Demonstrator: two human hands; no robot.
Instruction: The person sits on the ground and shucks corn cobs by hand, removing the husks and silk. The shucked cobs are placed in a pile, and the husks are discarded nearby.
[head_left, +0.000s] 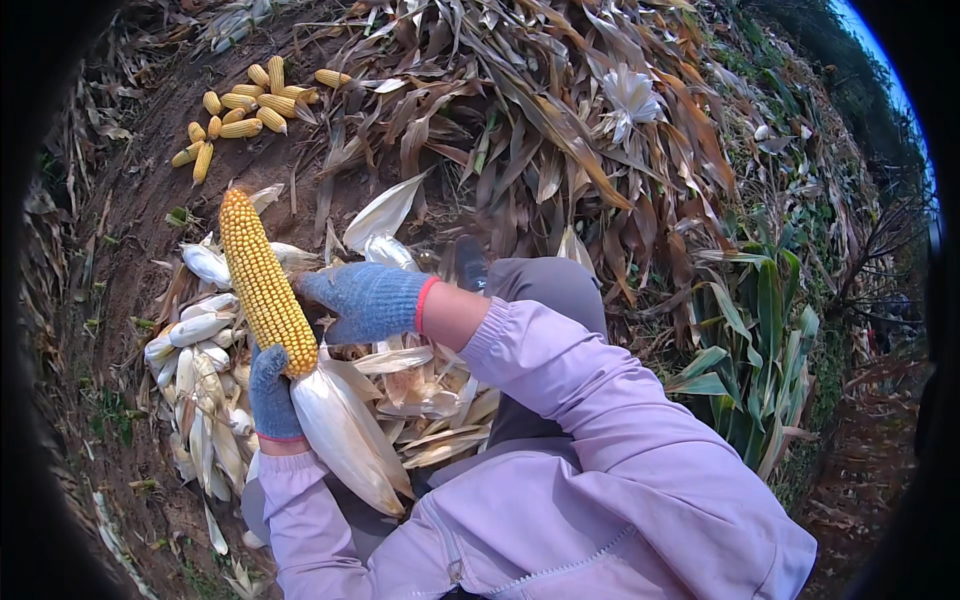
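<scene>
A large yellow ear of corn (266, 281) points up and away from me, its kernels bare from tip to base. Pale dry husks (349, 435) are peeled back from its lower end and hang towards my lap. My left hand (276, 394), in a blue-grey knit glove with a red cuff, grips the ear at its base, thumb across the kernels. Just right of the ear is my right hand (371, 300), gloved alike, its fingertips close to the ear's side. Whether those fingers hold anything is unclear. Several husk-covered ears (199, 330) lie piled beside my left hand.
Husked ears (274, 105) lie loose on the brown soil at the upper left. Dry corn stalks and leaves (525, 97) are heaped ahead. Loose husks (442, 412) cover the ground by my bent knee (551, 289). Green corn leaves (765, 322) stand at right.
</scene>
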